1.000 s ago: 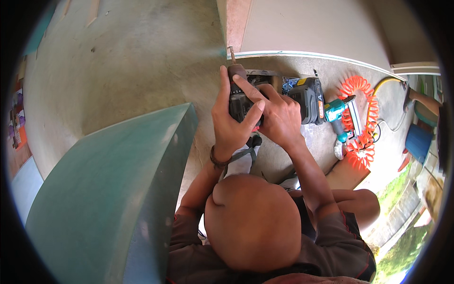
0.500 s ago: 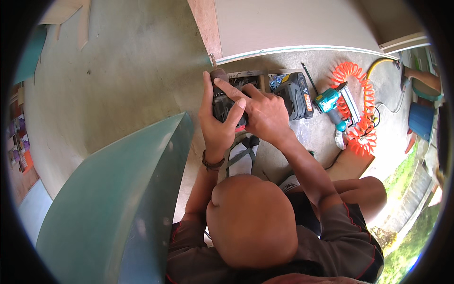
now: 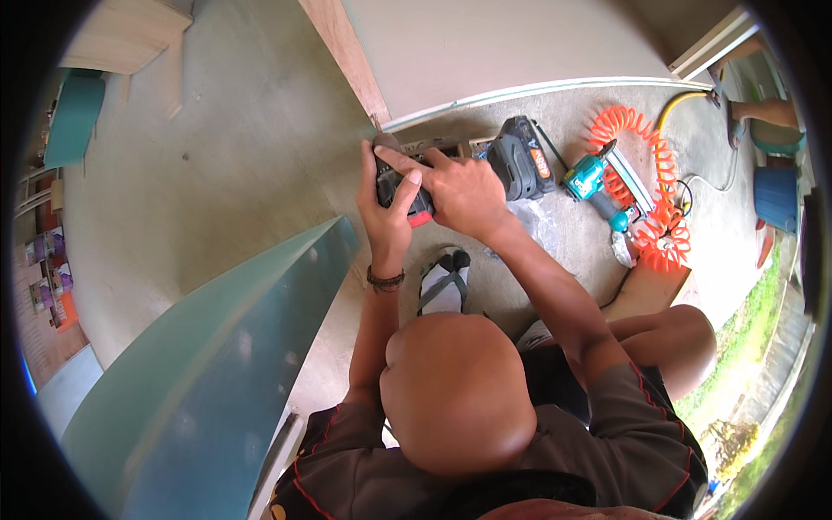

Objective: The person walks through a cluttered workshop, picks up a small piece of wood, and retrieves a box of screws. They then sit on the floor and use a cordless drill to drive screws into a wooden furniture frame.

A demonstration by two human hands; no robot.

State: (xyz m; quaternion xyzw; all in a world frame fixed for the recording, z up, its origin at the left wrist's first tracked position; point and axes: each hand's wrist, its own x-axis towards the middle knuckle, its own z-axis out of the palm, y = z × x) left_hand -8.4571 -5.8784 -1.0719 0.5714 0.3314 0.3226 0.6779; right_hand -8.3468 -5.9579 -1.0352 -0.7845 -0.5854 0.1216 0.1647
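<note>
Both my hands are around a black power drill with a red part at its lower end [image 3: 419,220]. My left hand [image 3: 387,227] wraps its left side, thumb across the top, a beaded bracelet on the wrist. My right hand [image 3: 468,192] closes over it from the right, with its index finger stretched along the drill toward the brownish front end. That front end [image 3: 386,141] meets the near corner of a large pale panel [image 3: 520,43], where a light wood strip [image 3: 347,65] ends. The bit's tip is too small to make out, and my hands cover much of the drill.
Right of my hands lie a black battery pack [image 3: 517,160], a teal nail gun [image 3: 596,180] and an orange coiled air hose [image 3: 624,121]. A teal-green panel [image 3: 217,347] rises at my left. Another person's leg [image 3: 767,113] and a blue bucket [image 3: 776,198] are at far right.
The whole view has shifted a little, so the panel and tools appear farther left. My grip on the drill looks the same, and its front end stays by the panel's corner.
</note>
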